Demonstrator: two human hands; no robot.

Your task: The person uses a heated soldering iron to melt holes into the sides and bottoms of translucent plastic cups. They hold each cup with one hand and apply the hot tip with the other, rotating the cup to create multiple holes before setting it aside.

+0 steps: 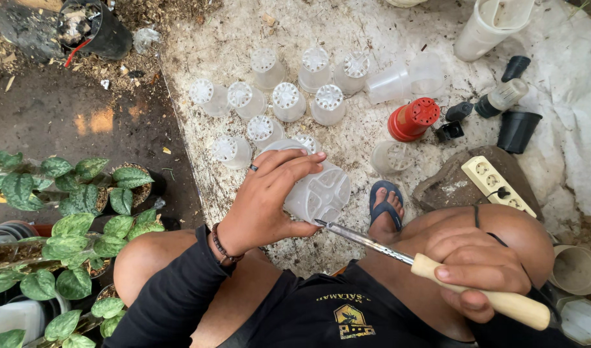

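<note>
Far left, leafy plants crowd the edge, with a black pot of soil up top on the dark ground. On the pale sheet sit rows of upturned clear cups, their holed bases up.

Centre now: the left hand is wrapped around a clear pot, fingers spread over its side and thumb beneath, tilting the base toward the tool. The iron has its metal tip touching the pot's lower rim. My read: keep the pot braced against the palm, keep the thumb back from the tip (it sits very near), and press lightly so the plastic gives without splitting.

The right hand is closed in a fist round the wooden handle, resting on the knee.

Further right: a red cap lies on its side, then a small black pot and a little bottle. A cream power strip sits on a rock, one black plug in. Top right stands a tall white jug. No labels can be made out on any of these.
</note>
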